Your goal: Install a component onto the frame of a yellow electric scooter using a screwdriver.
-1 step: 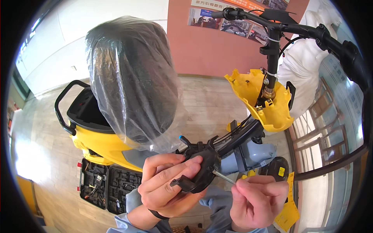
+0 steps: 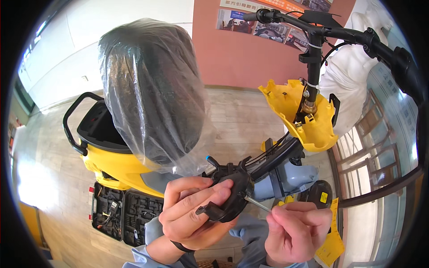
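My left hand (image 2: 192,214) is closed around a black plastic part (image 2: 234,194) with clip-like arms and a short stub tipped in blue (image 2: 213,161). Between the fingers and thumb of my right hand (image 2: 297,234) is a thin metal rod-like tool (image 2: 259,203). Its tip meets the right side of the black part; any handle is hidden in the fingers. Just beyond, a black frame tube (image 2: 279,156) with cables alongside rises toward a yellow plastic cover (image 2: 308,120) around the steering column.
A plastic-wrapped seat (image 2: 152,89) stands over the yellow scooter body (image 2: 107,163). Black handlebars (image 2: 339,32) reach across the upper right. An open black tool case (image 2: 123,210) lies on the floor at lower left. A yellow panel (image 2: 330,248) lies right of my right hand.
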`<state>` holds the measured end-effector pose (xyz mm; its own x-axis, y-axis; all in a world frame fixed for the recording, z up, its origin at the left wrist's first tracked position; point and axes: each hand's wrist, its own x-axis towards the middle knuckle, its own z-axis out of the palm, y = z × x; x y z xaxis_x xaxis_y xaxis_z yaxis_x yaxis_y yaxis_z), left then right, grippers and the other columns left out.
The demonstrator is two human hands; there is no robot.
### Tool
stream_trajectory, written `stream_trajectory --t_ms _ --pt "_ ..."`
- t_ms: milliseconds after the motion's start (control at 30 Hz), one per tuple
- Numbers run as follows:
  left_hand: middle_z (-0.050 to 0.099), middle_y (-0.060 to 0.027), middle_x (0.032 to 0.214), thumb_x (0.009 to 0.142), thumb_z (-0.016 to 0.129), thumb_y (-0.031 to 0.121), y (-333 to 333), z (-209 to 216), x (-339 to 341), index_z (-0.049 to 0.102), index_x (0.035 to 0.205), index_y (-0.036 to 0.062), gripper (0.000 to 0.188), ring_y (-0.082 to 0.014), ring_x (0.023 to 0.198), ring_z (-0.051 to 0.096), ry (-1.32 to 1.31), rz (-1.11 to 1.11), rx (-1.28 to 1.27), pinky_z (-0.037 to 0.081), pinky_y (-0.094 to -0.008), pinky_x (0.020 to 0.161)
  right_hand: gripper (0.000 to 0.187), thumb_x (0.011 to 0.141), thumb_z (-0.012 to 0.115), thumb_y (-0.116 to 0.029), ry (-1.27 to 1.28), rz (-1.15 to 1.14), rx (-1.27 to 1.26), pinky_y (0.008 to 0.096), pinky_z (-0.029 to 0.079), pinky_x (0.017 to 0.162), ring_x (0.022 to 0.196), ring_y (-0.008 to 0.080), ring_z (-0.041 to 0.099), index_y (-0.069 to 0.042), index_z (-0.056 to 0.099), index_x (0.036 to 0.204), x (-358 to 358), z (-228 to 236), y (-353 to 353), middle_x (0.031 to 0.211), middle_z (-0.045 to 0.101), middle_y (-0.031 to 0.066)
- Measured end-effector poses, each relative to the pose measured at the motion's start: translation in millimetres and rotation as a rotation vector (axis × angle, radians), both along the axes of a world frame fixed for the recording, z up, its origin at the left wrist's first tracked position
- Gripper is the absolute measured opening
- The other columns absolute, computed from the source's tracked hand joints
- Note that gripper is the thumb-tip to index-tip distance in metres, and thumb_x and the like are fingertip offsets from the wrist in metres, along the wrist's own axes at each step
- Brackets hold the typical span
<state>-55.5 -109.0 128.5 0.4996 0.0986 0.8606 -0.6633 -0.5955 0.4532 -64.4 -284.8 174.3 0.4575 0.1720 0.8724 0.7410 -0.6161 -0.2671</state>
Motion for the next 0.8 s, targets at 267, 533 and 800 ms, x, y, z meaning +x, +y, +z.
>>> stream_trajectory --t_ms 267,533,800 --pt "0.075 -0.0075 0.098 0.058 0.085 0.007 2.6 0.7 -0.9 0.071 0.102 0.0035 0.046 -0.0253 0.087 0.063 -0.004 0.039 0.011 0.052 -0.028 0.076 0.014 0.087 0.076 -0.011 0.089 -0.056 -0.009 0.025 0.045 0.055 0.068 0.0164 0.058 -0.003 0.076 0.098 -6.2 7.8 5.1 0.078 0.057 0.0044" --pt "0.075 -0.0079 0.099 0.059 0.085 0.006 -1.9 -0.6 3.1 0.072 0.104 0.0037 0.047 -0.0253 0.086 0.063 -0.038 0.02 0.071 0.052 -0.0264 0.069 0.011 0.09 0.072 -0.012 0.152 -0.102 -0.054 0.0293 0.046 0.056 0.068 0.0201 0.059 -0.003 0.074 0.096 -11.6 9.9 -3.5 0.082 0.063 0.0061" --pt "0.075 -0.0076 0.095 0.055 0.087 0.005 -1.4 1.5 3.2 0.073 0.099 0.0034 0.046 -0.026 0.088 0.064 0.019 0.004 -0.091 0.051 -0.0282 0.072 0.012 0.085 0.072 -0.004 0.123 0.016 -0.111 0.0304 0.047 0.063 0.08 0.0224 0.057 -0.008 0.07 0.096 -8.3 8.0 -2.1 0.097 0.053 0.0083"
